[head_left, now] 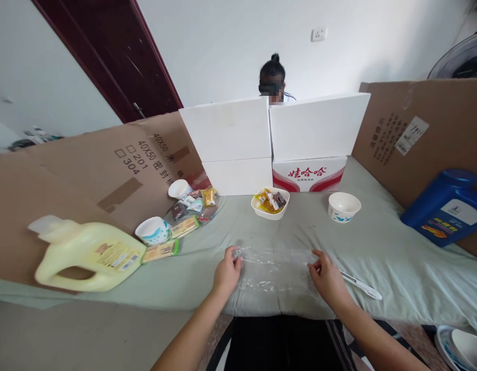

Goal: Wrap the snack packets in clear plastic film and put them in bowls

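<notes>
A clear sheet of plastic wrap (275,268) lies flat on the pale green cloth (393,257) in front of me. My left hand (226,273) pinches its left edge and my right hand (328,278) pinches its right edge, with the sheet stretched between them. Beyond the sheet stands a white bowl (271,203) filled with small wrapped snacks. To its right sits a white bowl (344,206) with nothing showing inside. A white pen-like tool (362,286) lies just right of my right hand.
A yellow jug (87,255) lies at left, beside two paper cups (153,230) and loose snack packets (192,208). A blue jug (445,206) leans at right. White boxes (273,144) and cardboard walls (87,170) enclose the area; another person sits behind them.
</notes>
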`<state>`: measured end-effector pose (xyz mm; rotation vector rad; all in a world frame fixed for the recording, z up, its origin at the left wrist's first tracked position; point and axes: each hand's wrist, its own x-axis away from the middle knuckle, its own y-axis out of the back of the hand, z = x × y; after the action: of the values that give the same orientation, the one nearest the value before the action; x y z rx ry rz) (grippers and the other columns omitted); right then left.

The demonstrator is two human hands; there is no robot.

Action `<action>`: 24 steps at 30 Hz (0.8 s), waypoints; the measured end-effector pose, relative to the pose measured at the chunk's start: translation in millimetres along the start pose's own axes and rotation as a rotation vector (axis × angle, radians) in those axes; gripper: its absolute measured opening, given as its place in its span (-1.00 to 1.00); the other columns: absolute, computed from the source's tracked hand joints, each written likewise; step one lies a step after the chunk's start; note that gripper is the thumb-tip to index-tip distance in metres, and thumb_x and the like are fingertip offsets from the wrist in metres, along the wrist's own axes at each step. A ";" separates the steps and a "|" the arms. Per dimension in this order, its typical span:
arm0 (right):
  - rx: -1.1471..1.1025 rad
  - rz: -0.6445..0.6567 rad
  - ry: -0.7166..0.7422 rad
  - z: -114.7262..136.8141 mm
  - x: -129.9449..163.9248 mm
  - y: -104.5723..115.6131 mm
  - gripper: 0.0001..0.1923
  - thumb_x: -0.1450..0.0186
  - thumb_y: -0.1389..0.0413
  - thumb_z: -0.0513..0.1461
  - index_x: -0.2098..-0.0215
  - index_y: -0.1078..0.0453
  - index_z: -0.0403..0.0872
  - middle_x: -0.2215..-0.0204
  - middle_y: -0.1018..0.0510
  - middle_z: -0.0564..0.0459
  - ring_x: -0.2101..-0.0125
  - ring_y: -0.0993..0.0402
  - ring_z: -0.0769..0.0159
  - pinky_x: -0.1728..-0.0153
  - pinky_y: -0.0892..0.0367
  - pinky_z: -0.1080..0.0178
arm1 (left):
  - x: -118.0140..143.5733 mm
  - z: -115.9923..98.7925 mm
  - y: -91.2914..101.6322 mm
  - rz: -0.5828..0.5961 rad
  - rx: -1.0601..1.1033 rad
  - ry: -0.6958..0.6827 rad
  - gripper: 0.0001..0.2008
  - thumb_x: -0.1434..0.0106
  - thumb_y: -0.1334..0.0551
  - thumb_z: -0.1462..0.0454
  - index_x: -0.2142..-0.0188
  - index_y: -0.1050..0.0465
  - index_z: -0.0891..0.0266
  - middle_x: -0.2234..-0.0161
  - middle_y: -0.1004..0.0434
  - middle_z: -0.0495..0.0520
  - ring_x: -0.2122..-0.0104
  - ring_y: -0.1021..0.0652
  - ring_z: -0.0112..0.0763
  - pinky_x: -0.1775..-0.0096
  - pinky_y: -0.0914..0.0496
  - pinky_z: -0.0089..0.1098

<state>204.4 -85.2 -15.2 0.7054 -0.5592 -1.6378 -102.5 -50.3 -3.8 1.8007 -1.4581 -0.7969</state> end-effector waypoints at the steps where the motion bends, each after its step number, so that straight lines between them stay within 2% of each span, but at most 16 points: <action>1: 0.058 -0.012 0.032 0.0 1.5 -0.3 -0.53 -0.29 0.11 -0.10 -0.09 -0.20 -0.16 0.45 -0.54 0.06 0.48 -0.49 0.23 0.41 -0.29 0.22 | 0.8 -1.4 -2.3 -0.005 -0.041 -0.011 -0.64 -0.29 -0.14 0.30 -0.08 -0.23 0.24 0.35 -0.59 0.07 0.33 -0.60 -0.30 0.30 -0.35 -0.40; 6: 0.304 -0.034 0.170 -9.2 10.6 -0.4 -0.61 -0.37 0.16 -0.19 -0.10 -0.26 -0.09 0.25 -0.58 -0.06 0.35 -0.54 0.23 0.40 -0.31 0.27 | 5.1 1.7 -17.2 -0.023 -0.138 -0.108 -0.58 -0.31 -0.13 0.30 -0.15 -0.18 0.20 0.22 -0.59 0.08 0.25 -0.60 -0.29 0.23 -0.39 -0.39; 9: 0.425 0.021 0.228 -16.1 13.7 -1.4 -0.61 -0.38 0.18 -0.25 -0.09 -0.31 -0.07 0.20 -0.55 -0.07 0.37 -0.54 0.26 0.43 -0.33 0.29 | 7.2 8.8 -24.4 -0.064 -0.148 -0.234 -0.64 -0.31 -0.09 0.32 -0.11 -0.24 0.19 0.18 -0.57 0.09 0.22 -0.59 -0.29 0.17 -0.41 -0.34; 13: 0.512 0.082 0.278 -19.8 15.7 -2.6 -0.55 -0.33 0.18 -0.38 -0.10 -0.32 -0.10 0.16 -0.52 -0.10 0.35 -0.53 0.28 0.44 -0.37 0.32 | 8.6 14.7 -26.8 -0.102 -0.129 -0.390 -0.77 -0.32 -0.03 0.34 0.09 -0.37 0.19 0.20 -0.54 0.09 0.21 -0.57 -0.30 0.15 -0.43 -0.31; 16: 0.473 0.056 0.294 -20.5 16.2 -3.4 -0.53 -0.29 0.19 -0.42 -0.09 -0.31 -0.11 0.06 -0.48 -0.13 0.25 -0.53 0.26 0.35 -0.43 0.30 | 8.1 16.6 -24.6 -0.116 -0.071 -0.473 -0.78 -0.27 -0.01 0.40 0.26 -0.41 0.18 0.24 -0.53 0.07 0.19 -0.55 -0.33 0.12 -0.43 -0.32; 18: 0.432 0.018 0.309 -21.8 16.0 -4.2 -0.52 -0.29 0.20 -0.41 -0.12 -0.28 -0.11 0.01 -0.45 -0.13 0.17 -0.52 0.23 0.27 -0.46 0.27 | 6.8 18.1 -23.6 -0.116 -0.025 -0.511 -0.74 -0.24 0.00 0.44 0.30 -0.42 0.17 0.21 -0.52 0.06 0.14 -0.54 -0.35 0.09 -0.43 -0.32; 21: 0.429 -0.026 0.310 -24.9 15.2 -6.0 -0.48 -0.28 0.18 -0.40 -0.20 -0.17 -0.09 -0.02 -0.43 -0.13 0.11 -0.50 0.21 0.21 -0.48 0.23 | 4.0 20.7 -24.9 -0.103 -0.028 -0.528 -0.68 -0.27 0.01 0.43 0.14 -0.45 0.18 0.09 -0.52 0.09 0.06 -0.53 -0.34 0.02 -0.42 -0.29; 24: 0.499 -0.016 0.277 -27.4 14.6 -7.9 -0.40 -0.23 0.17 -0.43 -0.25 -0.10 -0.13 -0.06 -0.41 -0.20 0.12 -0.51 0.20 0.22 -0.48 0.22 | 1.1 20.2 -27.9 -0.077 -0.129 -0.494 -0.59 -0.32 0.04 0.39 -0.10 -0.34 0.24 -0.08 -0.43 0.18 -0.06 -0.47 -0.28 -0.06 -0.39 -0.24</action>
<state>216.9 -97.6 -42.0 1.2833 -0.7682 -1.3893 -102.7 -49.9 -38.2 1.6387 -1.5956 -1.4175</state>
